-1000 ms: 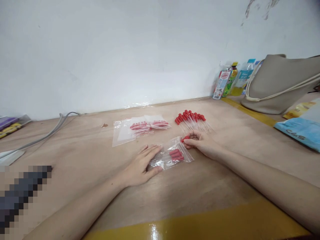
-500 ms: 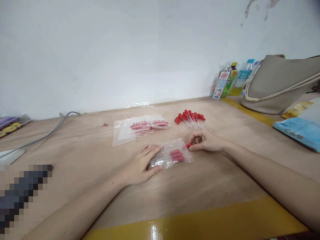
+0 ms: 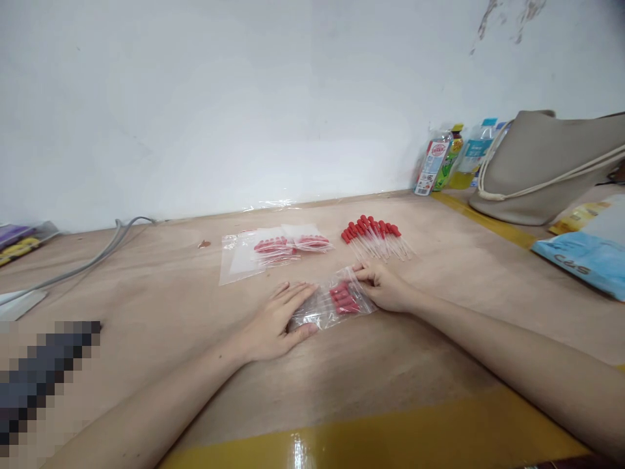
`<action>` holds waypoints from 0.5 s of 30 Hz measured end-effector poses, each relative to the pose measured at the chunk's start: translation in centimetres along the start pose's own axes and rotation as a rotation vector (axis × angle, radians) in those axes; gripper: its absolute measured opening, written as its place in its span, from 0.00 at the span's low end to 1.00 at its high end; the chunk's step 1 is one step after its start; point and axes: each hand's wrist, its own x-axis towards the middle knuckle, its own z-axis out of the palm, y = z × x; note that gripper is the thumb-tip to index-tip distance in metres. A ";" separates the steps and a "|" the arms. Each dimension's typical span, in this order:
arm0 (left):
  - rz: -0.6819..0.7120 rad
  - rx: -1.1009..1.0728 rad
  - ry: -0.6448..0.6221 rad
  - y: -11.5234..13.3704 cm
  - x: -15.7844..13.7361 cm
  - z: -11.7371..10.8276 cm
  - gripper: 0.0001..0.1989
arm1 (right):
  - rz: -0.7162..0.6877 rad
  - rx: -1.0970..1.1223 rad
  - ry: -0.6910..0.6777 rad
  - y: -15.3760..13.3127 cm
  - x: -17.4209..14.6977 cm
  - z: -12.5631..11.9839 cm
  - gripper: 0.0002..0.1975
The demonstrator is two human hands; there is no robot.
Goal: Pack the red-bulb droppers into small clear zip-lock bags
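A clear zip bag (image 3: 319, 303) lies flat on the table with several red-bulbed droppers (image 3: 344, 299) inside, their bulbs toward its right-hand mouth. My left hand (image 3: 276, 326) rests flat on the bag's left end, fingers spread. At the mouth, my right hand (image 3: 383, 286) has its fingers curled on the plastic edge, close to the uppermost bulb; the exact fingertip contact is partly hidden. Beyond it, a fanned pile of loose red-bulbed droppers (image 3: 374, 231) lies on the table. Behind the bag are filled bags of droppers (image 3: 273, 246), overlapping each other.
Bottles (image 3: 473, 156) and a carton-like bottle (image 3: 432, 166) stand by the wall, beside a grey bag (image 3: 532, 169). A blue packet (image 3: 581, 260) lies at the right. Grey cables (image 3: 105, 242) run along the left. Yellow tape (image 3: 390, 426) covers the table's front edge.
The red-bulbed dropper that my right hand held at the bag's mouth is now inside with the others. My right hand has shifted left onto the mouth; my left hand stays put.
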 end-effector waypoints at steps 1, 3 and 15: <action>0.000 -0.001 -0.001 0.0 0.0 0.0 0.30 | 0.029 -0.017 0.039 0.0 0.0 0.1 0.11; 0.001 -0.006 0.000 0.1 0.0 -0.1 0.30 | 0.109 -0.086 0.134 -0.1 -0.1 0.4 0.11; -0.008 -0.016 -0.014 0.1 0.2 -0.1 0.27 | 0.306 -0.209 0.290 1.8 2.3 -2.5 0.02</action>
